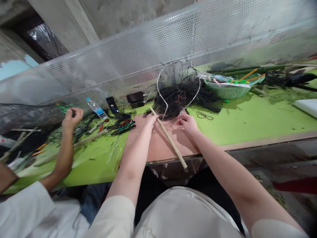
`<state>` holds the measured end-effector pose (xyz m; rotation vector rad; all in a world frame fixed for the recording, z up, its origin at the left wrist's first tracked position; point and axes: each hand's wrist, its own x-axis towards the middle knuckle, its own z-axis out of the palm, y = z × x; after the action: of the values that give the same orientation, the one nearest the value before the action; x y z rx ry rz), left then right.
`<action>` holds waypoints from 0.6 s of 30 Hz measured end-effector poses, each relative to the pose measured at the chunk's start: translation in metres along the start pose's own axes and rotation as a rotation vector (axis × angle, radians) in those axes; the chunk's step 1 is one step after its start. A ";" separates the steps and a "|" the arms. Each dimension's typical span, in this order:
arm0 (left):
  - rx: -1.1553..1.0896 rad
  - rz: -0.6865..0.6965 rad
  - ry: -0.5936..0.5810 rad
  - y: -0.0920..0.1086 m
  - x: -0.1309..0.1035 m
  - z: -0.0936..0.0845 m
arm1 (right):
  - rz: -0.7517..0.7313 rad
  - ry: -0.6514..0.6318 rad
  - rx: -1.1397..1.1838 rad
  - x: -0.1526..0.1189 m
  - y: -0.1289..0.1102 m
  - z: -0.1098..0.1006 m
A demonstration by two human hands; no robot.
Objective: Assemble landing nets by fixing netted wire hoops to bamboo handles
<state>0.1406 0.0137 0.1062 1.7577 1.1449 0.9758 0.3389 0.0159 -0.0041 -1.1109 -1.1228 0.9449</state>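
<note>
My left hand (151,120) is closed around the upper part of a pale wooden stick (171,141), which slants down toward my lap past the table's front edge. A wire hoop (158,84) stands upright beyond it, its left end coming down close to my left fingers. My right hand (188,123) pinches the hoop's right end between thumb and fingers. Black netting (173,102) lies bunched behind and inside the hoop, some of it rising along the top of the wire. Under both hands lies a brown board (138,140).
A green basket (223,91) of small items stands at back right, near a brown elastic loop (205,115). A water bottle (96,108), phone (112,105) and power bank (135,98) stand left. A co-worker's hand (71,117) works at far left. A perforated metal panel (138,56) borders the back.
</note>
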 end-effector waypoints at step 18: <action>-0.566 0.024 -0.137 -0.032 -0.050 0.051 | -0.098 -0.023 -0.012 -0.051 -0.127 0.005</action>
<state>0.1619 -0.0353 0.0492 1.3545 0.6725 1.0505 0.3278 -0.0586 0.1104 -1.0477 -1.1922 0.8771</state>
